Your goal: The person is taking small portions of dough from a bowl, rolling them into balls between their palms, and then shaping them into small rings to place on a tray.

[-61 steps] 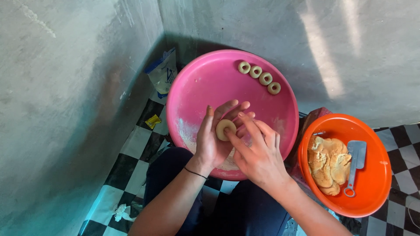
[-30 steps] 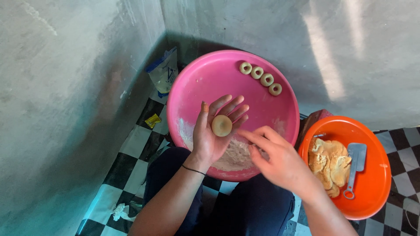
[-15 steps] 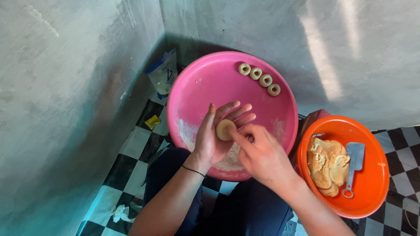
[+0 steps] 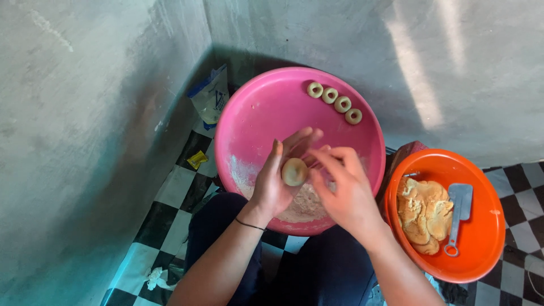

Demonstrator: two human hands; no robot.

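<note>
Seated on a black-and-white checkered floor [image 4: 170, 198] in a grey concrete corner. Between the knees, a big pink basin [image 4: 266, 113] with a patch of flour [image 4: 303, 207] at its near side and four small dough rings [image 4: 334, 103] lined up along the far rim. To the right, an orange bowl [image 4: 481, 238] carrying a lump of dough [image 4: 422, 215] and a grey scraper [image 4: 459, 212].

Over the basin, left hand [image 4: 275, 181] palm-up, fingers loosely spread, cradling a small dough ball [image 4: 294, 171]. Right hand [image 4: 345, 192] back at the ball after pulling away toward the flour a second ago, fingers narrowed and pinched at its right side. Ball rounder than the flat disc of two seconds ago; probably mid-shaping toward a fifth ring. A blue-and-white bag [image 4: 211, 97] leaning against the wall.
</note>
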